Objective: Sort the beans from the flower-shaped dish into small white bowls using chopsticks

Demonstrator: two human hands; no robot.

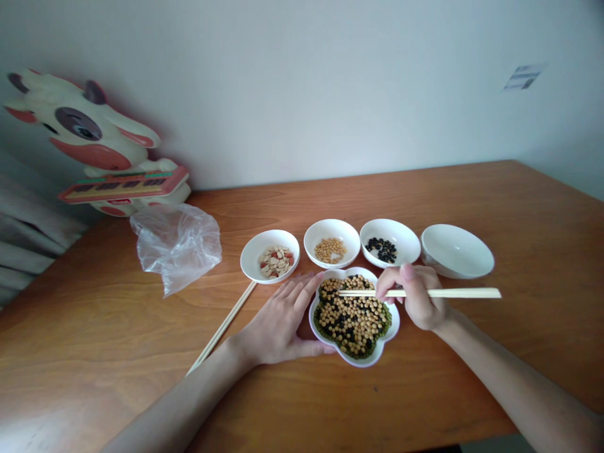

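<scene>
A white flower-shaped bowl (361,362) holds mixed yellow beans (363,321), black beans and small green beans. My left hand (280,321) curves round its left side, index finger at the back rim and thumb at the front. In my right hand (418,296) is a pair of light wooden chopsticks (465,293), gripped about midway. Their tips reach down to the beans in the left half of the bowl; whether a bean is between them I cannot tell.
Behind stand white bowls with peeled peanuts (276,261), yellow beans (330,250) and black beans (383,250), plus an empty bowl (457,251). More chopsticks (226,322) lie at left, partly under my forearm. A plastic bag (182,245) and cow-shaped toy keyboard (123,182) are farther left.
</scene>
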